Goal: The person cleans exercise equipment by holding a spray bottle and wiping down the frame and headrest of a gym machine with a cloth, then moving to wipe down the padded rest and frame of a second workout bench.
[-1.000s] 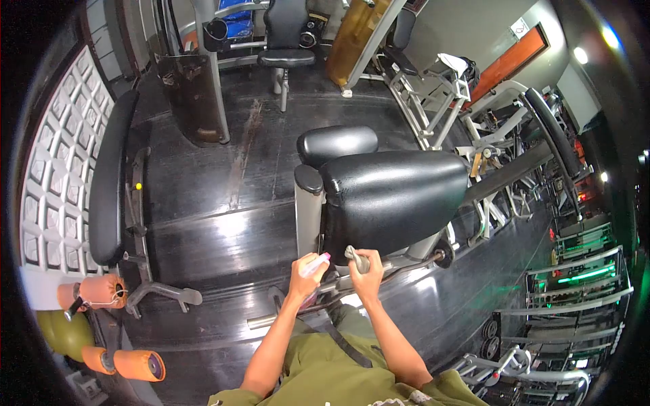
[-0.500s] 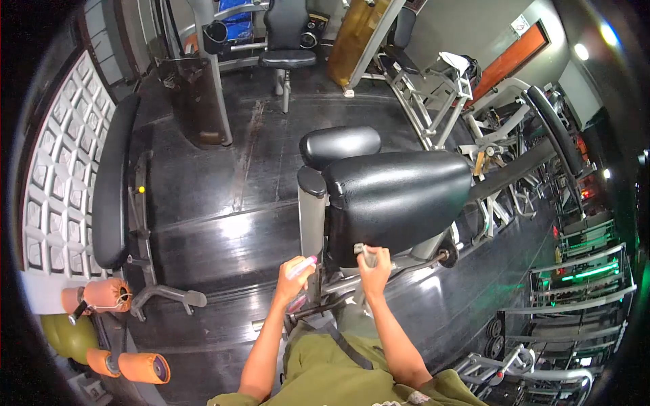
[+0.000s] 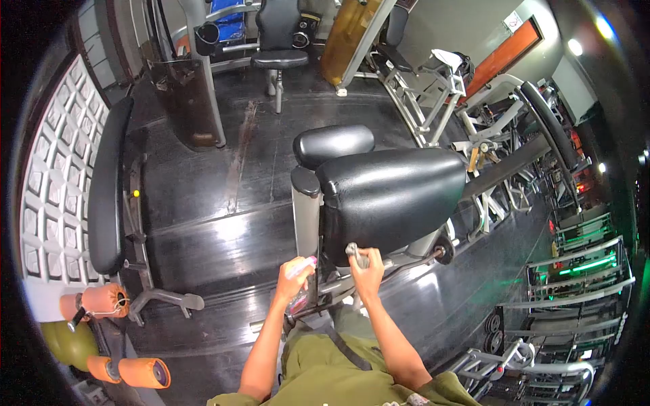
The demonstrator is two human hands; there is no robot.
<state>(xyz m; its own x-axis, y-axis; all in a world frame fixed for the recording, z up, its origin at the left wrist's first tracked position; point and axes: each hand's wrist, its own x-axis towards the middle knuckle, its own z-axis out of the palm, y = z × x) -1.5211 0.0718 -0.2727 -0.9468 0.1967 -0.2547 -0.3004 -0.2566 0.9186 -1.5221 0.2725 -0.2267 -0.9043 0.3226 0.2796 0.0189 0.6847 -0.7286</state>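
Note:
My left hand (image 3: pixel 291 281) is closed around a spray bottle (image 3: pixel 298 269) with a whitish, see-through head and a pink tip. The bottle's clear, reddish lower part shows partly below the hand. In my right hand (image 3: pixel 367 276) is a bunched greyish cloth (image 3: pixel 353 251), pinched between the fingers. It is at the near edge of a black padded bench (image 3: pixel 399 193); whether it touches the pad I cannot tell. A grey upright post (image 3: pixel 307 220) with a black cap rises just beyond my left hand.
A smaller black pad (image 3: pixel 335 144) adjoins the bench. Below it runs a bent metal bar (image 3: pixel 406 262). To the left stand another black bench (image 3: pixel 110 196) and orange foam rollers (image 3: pixel 142 371). Racks (image 3: pixel 575 308) line the right, and gym machines stand at the back.
The view has shifted slightly, so the surroundings sit a little further left. My right hand has moved slightly left with the cloth. The left hand keeps its grip on the spray bottle.

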